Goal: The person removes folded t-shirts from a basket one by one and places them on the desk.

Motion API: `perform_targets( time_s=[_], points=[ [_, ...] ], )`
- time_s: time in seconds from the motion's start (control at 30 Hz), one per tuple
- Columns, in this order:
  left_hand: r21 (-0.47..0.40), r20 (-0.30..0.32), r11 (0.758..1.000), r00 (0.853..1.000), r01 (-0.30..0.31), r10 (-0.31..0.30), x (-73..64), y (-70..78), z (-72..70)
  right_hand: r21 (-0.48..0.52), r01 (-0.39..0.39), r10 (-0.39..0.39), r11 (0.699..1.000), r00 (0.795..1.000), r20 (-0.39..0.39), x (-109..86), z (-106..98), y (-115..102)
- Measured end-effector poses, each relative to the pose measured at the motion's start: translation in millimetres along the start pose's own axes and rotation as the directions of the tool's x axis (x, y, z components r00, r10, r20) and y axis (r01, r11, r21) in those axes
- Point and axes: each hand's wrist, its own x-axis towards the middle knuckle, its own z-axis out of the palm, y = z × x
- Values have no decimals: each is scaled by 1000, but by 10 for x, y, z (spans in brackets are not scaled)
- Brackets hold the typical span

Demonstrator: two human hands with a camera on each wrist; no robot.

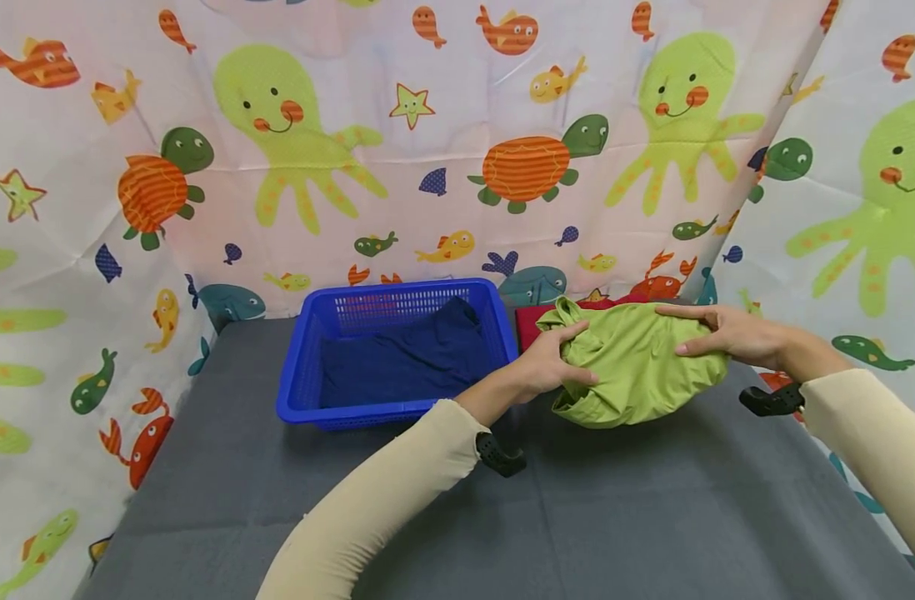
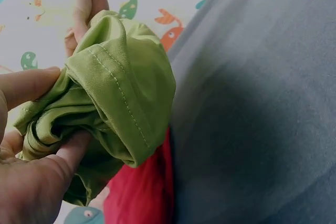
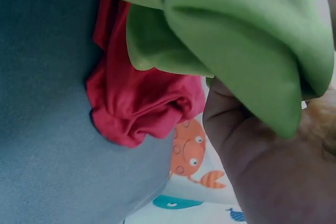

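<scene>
At the left, the blue basket (image 1: 294, 367) rests on the grey surface (image 1: 202, 500); the navy cloth (image 1: 405, 358) lies inside it, spread over the floor of the basket, with one part raised against the rear right corner. This portion of the work appears complete, although the pictures do not confirm it. To the right of the basket, the left hand (image 1: 540, 365) grips the left end of the green cloth (image 1: 637, 362); its thumb is tucked into the folds and a finger bears on the outside. The green cloth is outside the basket, bunched rather than flat, and appears raised off the surface, with a shadow beneath it. Handling of this item is judged to be in progress. Behind and below it, the red cloth (image 1: 528, 325) lies on the surface beside the basket, crumpled at one end and touched by neither hand; it is judged not yet dealt with. At the far right, the right hand (image 1: 735, 333) holds the opposite end of the green cloth between thumb and fingers; the exact closure of its hidden fingers cannot be determined.
</scene>
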Motion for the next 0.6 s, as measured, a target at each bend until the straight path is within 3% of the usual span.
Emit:
perform_targets(
  time_s=[0.1,0.4,0.6],
  points=[
    [-22,-3,1000,1000,-2,2,60,-36,69,-15,-1,1,1000,1000,-16,-22,-17,79],
    [-58,-19,998,1000,-15,14,264,-127,281,0,-24,24,1000,999,34,-48,-154,330],
    [-133,-28,991,999,34,-38,388,-197,372,18,-23,22,1000,999,43,-65,-206,473]
  ],
)
